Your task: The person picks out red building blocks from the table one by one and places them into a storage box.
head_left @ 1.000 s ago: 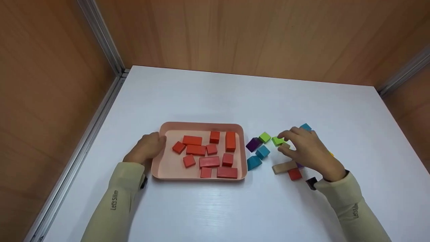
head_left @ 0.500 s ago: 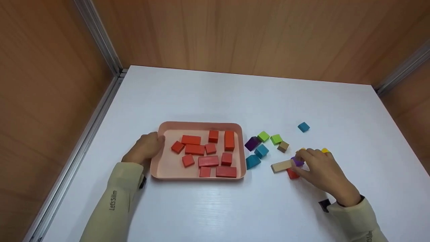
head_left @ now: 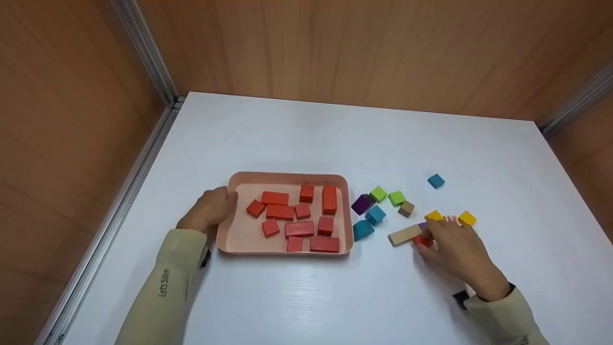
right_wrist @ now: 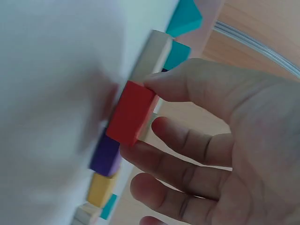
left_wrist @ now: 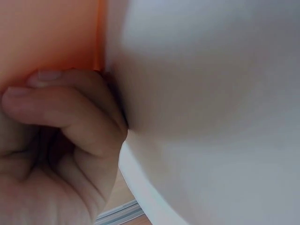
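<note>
My right hand (head_left: 452,251) pinches a small red block (head_left: 422,241) between thumb and fingers on the white table; the right wrist view shows that red block (right_wrist: 131,113) held against the tabletop. A natural wood bar (head_left: 404,235) lies just left of it, and a purple block (right_wrist: 105,157) sits behind. My left hand (head_left: 210,211) rests with curled fingers against the left rim of a pink tray (head_left: 227,242) that holds several red blocks (head_left: 298,229). In the left wrist view the fingers (left_wrist: 65,105) touch the tray's edge (left_wrist: 98,42).
Loose blocks lie right of the tray: two teal ones (head_left: 368,223), a dark purple one (head_left: 361,204), two green ones (head_left: 387,196), a tan cube (head_left: 406,208), two yellow ones (head_left: 450,218) and a far teal one (head_left: 435,180). Wooden walls enclose the table.
My right hand drew back from the green blocks toward me and closed its fingers on the red block. The left hand stayed at the tray.
</note>
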